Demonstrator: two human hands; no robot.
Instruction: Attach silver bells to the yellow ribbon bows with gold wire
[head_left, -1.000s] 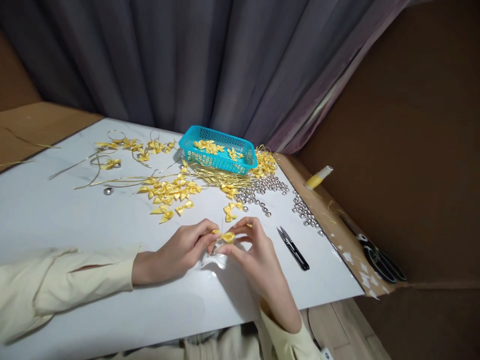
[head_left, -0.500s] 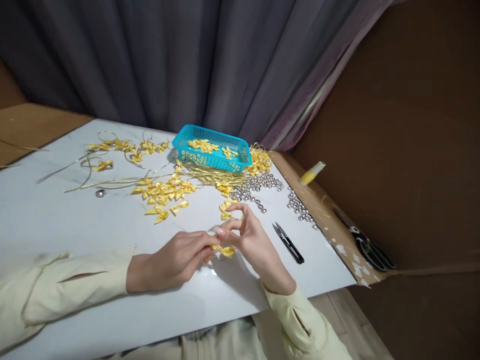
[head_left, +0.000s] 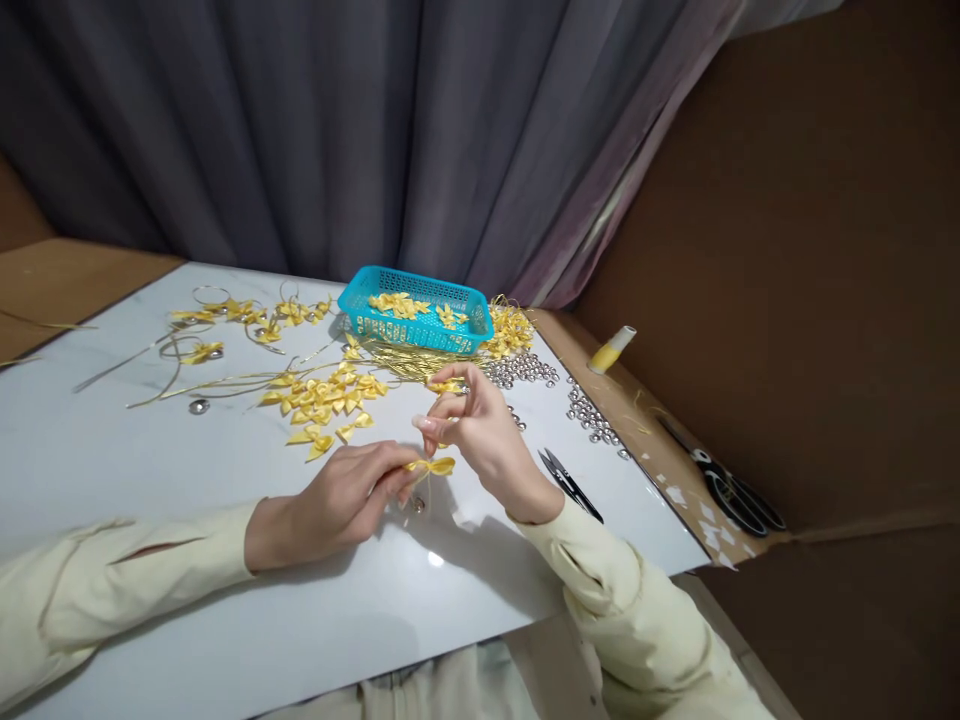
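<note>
Above the near part of the white board, my left hand pinches a yellow ribbon bow between thumb and fingertips. Just below the bow shows a silver bead beside a thin pale cord. My right hand is raised slightly above and to the right of the bow, thumb and fingers drawn together in a pinch. Whatever may be between those fingertips is too fine to make out. Behind the fingers lie a pile of yellow bows and a bundle of gold cords.
A turquoise basket holding yellow bows stands at the back. Silver beads are scattered at the right. Black thread snips lie beside my right wrist. Large scissors and a yellow-and-white tube rest on the brown surface.
Both hands have moved up and slightly left in the picture. My right hand has lifted away from the bow, and the silver bead beneath it now shows clearly.
</note>
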